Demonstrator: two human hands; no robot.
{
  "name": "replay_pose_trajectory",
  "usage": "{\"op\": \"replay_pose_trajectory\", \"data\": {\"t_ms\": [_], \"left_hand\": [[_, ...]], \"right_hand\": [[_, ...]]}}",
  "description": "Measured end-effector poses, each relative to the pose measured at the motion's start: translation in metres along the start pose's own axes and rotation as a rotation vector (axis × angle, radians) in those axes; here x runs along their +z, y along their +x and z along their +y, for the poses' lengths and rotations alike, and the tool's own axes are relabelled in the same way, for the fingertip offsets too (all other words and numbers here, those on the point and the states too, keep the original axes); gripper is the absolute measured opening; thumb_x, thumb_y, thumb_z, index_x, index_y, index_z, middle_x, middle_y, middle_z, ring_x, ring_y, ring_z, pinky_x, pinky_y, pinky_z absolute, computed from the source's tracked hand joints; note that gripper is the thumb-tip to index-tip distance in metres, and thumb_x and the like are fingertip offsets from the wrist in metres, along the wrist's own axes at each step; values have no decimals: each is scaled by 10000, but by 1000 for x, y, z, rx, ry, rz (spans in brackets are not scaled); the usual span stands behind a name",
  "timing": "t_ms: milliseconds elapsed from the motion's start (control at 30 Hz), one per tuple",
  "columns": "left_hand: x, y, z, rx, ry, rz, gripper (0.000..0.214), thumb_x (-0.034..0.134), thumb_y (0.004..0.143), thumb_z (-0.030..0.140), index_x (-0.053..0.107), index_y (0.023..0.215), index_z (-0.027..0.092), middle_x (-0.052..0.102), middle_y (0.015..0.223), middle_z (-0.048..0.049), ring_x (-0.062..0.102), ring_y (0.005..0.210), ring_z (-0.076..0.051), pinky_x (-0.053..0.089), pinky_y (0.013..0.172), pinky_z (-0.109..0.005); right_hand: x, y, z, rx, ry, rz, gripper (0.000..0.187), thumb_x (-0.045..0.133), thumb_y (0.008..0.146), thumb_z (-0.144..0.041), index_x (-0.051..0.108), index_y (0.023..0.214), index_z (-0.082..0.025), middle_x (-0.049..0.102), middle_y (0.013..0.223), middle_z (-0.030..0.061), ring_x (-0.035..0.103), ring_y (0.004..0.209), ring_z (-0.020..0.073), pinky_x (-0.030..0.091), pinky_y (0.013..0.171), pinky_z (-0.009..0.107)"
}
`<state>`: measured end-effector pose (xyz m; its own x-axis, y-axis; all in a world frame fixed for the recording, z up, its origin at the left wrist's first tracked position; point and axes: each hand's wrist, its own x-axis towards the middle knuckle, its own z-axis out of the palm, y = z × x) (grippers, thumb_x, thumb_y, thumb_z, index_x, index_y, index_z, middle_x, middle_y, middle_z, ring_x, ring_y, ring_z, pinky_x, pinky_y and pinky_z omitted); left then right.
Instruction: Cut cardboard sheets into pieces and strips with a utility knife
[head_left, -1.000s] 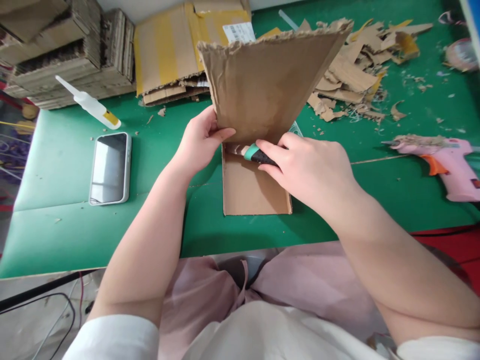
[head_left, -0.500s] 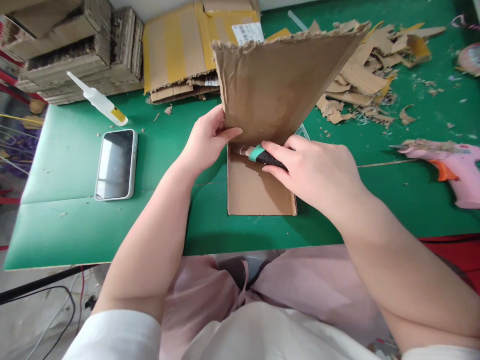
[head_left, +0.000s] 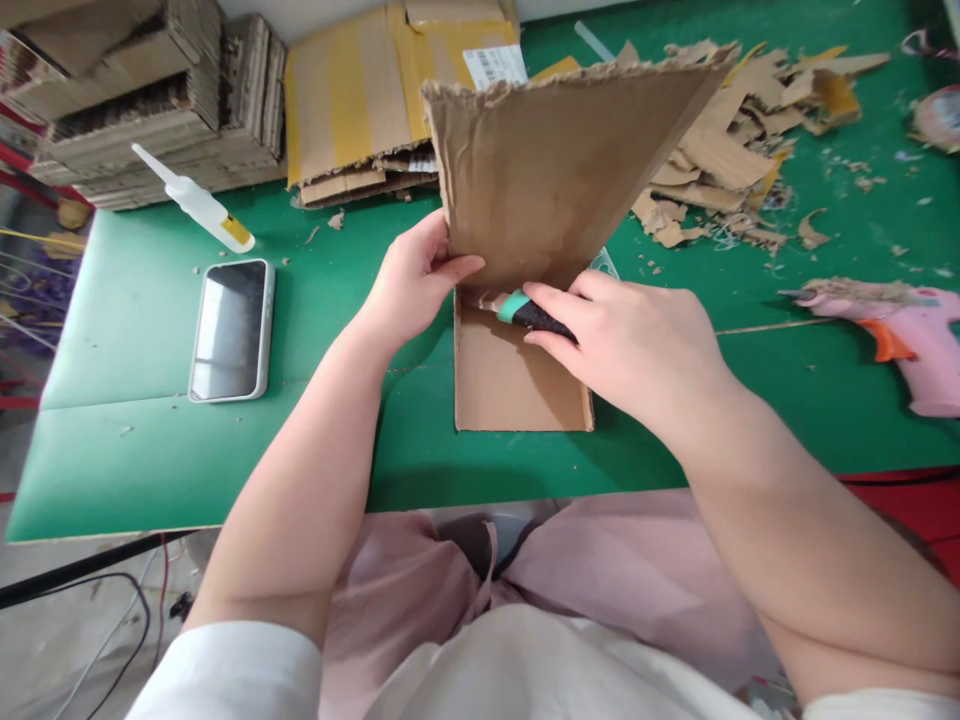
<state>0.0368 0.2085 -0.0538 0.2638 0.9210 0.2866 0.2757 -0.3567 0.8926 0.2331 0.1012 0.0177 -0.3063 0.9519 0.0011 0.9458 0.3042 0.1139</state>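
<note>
A piece of cardboard (head_left: 555, 170) stands folded up, its upper panel leaning back with a ragged top edge and its lower panel (head_left: 517, 390) flat on the table. My left hand (head_left: 420, 270) pinches the left edge of the upright panel near the fold, thumb on the front face. In my right hand (head_left: 630, 330) is a utility knife (head_left: 536, 312) with a black and green handle, its front end pointing left at the fold by the left edge. The blade tip is hard to make out. Behind my right hand a clear plastic piece (head_left: 604, 263) peeks out.
On the green table (head_left: 322, 440) lie a phone (head_left: 231, 330) and a white squeeze bottle (head_left: 196, 210) at left. Stacked cardboard (head_left: 150, 130) and a taped cardboard box (head_left: 352, 90) stand behind. Cardboard scraps (head_left: 727, 150) and a pink glue gun (head_left: 922, 340) are at right.
</note>
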Motion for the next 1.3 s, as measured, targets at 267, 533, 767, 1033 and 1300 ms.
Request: {"op": "replay_pose_trajectory", "data": {"t_ms": [267,533,767,1033,1300], "left_hand": [[-1,-1,-5,-72,-66,116,264,648,724,242,584,979,210,614,930,5,585,1129,-296,512,856,-519],[-1,-1,-1,-142,-128,113,239,600,764,191,571,1001,203,606,944,3,579,1138,-294,501,866,-529],[-1,-1,2,-55,-18,19,226,639,745,242,581,962,213,613,914,16,606,1099,-286,506,862,-523],[-1,1,5,-117,-117,-71,246,581,793,216,539,1035,237,604,942,16,536,1194,-301,432,936,-579],[-1,-1,15,-146,-143,-68,240,606,757,156,557,982,223,609,927,16,547,1180,-298,444,943,-558]], "right_hand": [[1,1,1,-2,2,-1,448,366,924,-450,513,1306,-267,633,958,80,569,665,161,185,509,280],[1,1,0,2,4,-9,444,374,922,-444,513,1304,-266,634,953,77,570,665,159,178,504,281],[0,2,0,1,1,-14,452,367,923,-451,506,1310,-265,634,955,74,567,664,156,185,504,280],[-1,2,0,0,2,-28,454,364,925,-452,502,1313,-260,639,954,70,575,677,162,171,500,279],[0,1,0,-7,10,-19,451,373,922,-449,508,1308,-259,642,947,70,579,680,166,160,496,279]]}}
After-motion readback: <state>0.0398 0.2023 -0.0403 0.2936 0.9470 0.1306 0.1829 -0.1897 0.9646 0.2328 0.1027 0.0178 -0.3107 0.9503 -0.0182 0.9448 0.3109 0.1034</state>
